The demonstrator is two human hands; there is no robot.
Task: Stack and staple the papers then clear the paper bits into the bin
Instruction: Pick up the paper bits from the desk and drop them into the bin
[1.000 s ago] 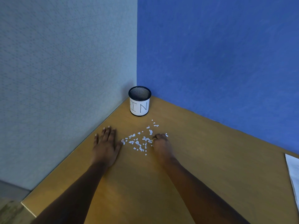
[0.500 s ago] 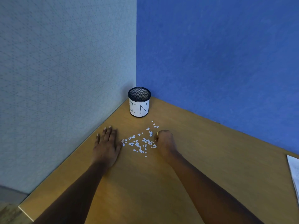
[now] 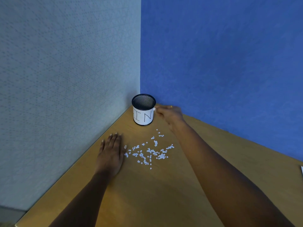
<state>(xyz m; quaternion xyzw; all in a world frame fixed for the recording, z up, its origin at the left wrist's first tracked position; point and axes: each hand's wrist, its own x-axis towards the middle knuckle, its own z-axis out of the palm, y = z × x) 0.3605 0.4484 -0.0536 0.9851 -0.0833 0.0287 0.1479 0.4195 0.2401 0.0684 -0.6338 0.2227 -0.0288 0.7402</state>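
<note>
paper bits [image 3: 148, 153]: small white round scraps in a loose scatter on the table, between the two forearms. They lie in front of the bin and apart from it, and a thin trail of a few runs up toward the bin's base.
bin [image 3: 144, 115]: black mesh cup, upright, with a white label showing handwritten "IN". It stands in the far corner of the table where the two walls meet. Inside is dark, contents cannot be told.
right hand [image 3: 169, 113]: raised off the table at the right side of the bin's rim. Fingers are bunched together and the tips pinch a small white clump of paper bits just beside the rim, about level with its top edge. Slightly blurred.
ring [image 3: 171, 106]: gold-coloured band on one finger of the right hand.
left hand [image 3: 111, 151]: palm down, flat on the table left of the scatter. Fingers are straight and close together, thumb stuck out toward the bits with its tip just beside the nearest ones. Holds nothing.
table [image 3: 164, 194]: tan wood surface, both forearms above it.
walls: grey textured wall [image 3: 65, 79] on the left, blue wall [image 3: 213, 63] on the right.
sheet [image 3: 302, 172]: white paper corner at the right edge of view, well apart from the bits.
</note>
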